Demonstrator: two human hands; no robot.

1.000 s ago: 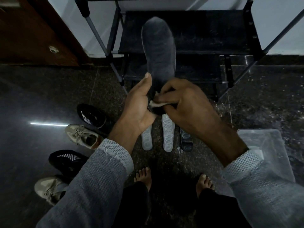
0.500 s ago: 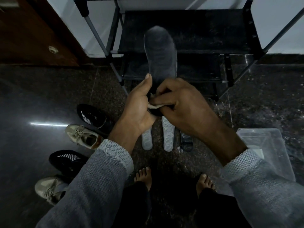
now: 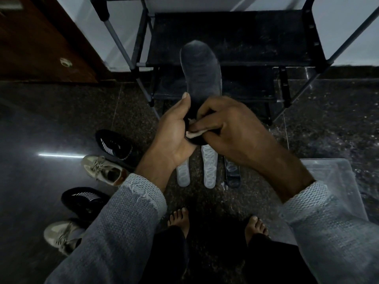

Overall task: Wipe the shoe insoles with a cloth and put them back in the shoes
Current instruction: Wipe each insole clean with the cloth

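Above floor, dark grey insole [image 3: 200,68] toe-up, left hand [image 3: 174,136] grip round heel, right hand [image 3: 227,128] pinching white cloth [image 3: 193,133].

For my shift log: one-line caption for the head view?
Left hand holds a dark insole upright while the right hand rubs its heel with a white cloth.

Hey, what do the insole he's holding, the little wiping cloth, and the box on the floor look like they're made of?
The held insole looks fabric-topped foam: matte dark grey, faintly fuzzy, with a paler edge. The cloth seems soft cotton or tissue: off-white, crumpled, frayed; too small to say which. The box looks like clear plastic: glossy, see-through, with the floor showing through.
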